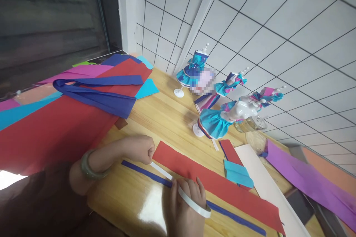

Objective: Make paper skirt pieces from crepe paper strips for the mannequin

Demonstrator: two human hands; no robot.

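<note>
My left hand (140,149) is closed, pinching one end of a narrow white strip of tape (161,171). The strip runs taut down to my right hand (185,214), whose fingers are curled. A thin white tape roll (198,209) loops over the right hand's fingers. Just beyond the hands lies a long red paper strip (222,189), flat on the table. Beneath the tape and the right hand runs a narrow dark blue strip (236,218), partly hidden by that hand.
Small dress forms in blue and pink paper outfits (215,122) stand at the back, beside a glass jar (250,123). Stacked red sheets (61,129) and a folded blue strip (119,105) lie left. A turquoise piece (237,173), white board (269,185) and purple sheet (308,177) lie right.
</note>
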